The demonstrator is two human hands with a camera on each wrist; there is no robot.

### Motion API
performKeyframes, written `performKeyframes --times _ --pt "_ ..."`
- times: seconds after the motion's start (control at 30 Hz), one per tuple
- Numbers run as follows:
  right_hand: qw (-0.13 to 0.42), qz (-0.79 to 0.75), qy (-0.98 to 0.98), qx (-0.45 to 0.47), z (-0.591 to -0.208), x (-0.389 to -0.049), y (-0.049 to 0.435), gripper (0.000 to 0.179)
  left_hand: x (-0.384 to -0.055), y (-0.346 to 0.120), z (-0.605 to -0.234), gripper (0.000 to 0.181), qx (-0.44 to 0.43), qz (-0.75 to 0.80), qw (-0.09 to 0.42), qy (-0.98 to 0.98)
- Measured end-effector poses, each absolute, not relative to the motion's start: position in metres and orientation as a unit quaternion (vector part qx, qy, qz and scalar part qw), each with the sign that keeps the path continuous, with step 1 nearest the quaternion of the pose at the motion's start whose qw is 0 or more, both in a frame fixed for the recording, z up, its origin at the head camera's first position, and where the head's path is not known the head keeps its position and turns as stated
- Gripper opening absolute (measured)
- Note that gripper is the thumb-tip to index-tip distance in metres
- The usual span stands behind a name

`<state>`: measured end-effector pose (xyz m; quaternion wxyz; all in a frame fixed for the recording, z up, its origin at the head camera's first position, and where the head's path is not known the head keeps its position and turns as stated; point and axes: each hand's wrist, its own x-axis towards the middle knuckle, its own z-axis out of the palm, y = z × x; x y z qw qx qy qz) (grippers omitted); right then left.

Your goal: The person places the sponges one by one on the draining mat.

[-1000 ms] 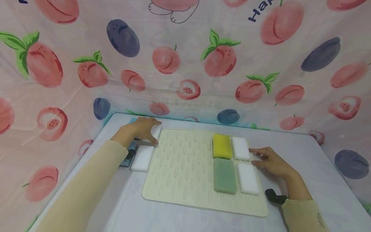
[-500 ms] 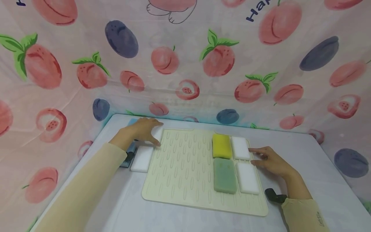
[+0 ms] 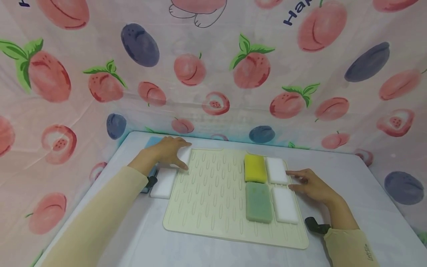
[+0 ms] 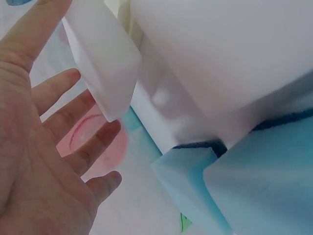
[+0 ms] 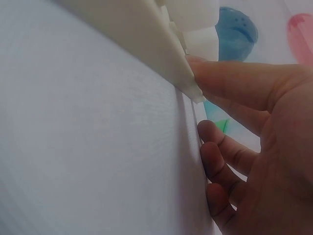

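Observation:
In the head view, my left hand (image 3: pixel 169 151) spans a white sponge (image 3: pixel 185 153) at the mat's far left corner, thumb toward me and fingers beyond it. The left wrist view has that white sponge (image 4: pixel 105 61) tilted against the fingertips. It overlaps the left edge of the cream ribbed mat (image 3: pixel 207 200). At the right, my right hand (image 3: pixel 311 187) rests its extended index finger and thumb against the mat's edge. The mat's right side bears a yellow sponge (image 3: pixel 255 168), a green sponge (image 3: pixel 258 202) and two white sponges (image 3: pixel 277 170), laid in two rows.
Left of the mat lies another white sponge (image 3: pixel 163 183). Blue sponges (image 4: pixel 264 181) with dark scouring sides lie beside it, partly hidden under my left arm. A fruit-print curtain (image 3: pixel 213 74) rises behind the white table (image 3: pixel 343 163).
My left hand has slid slightly to the right with the white sponge, which now overlaps the mat's corner more. More of a blue sponge shows behind it. My right hand stays put.

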<state>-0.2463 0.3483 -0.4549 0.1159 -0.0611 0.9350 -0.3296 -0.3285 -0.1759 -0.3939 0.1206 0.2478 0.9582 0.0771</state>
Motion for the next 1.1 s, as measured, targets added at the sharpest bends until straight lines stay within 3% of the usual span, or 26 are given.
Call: performKeyframes --times 1.1 --pt "0.111 -0.324 0.937 -0.068 -0.456 -0.247 0.35 0.064 -0.321 -0.155 -0.398 0.1 0.262 0.092 0.128 0.952"
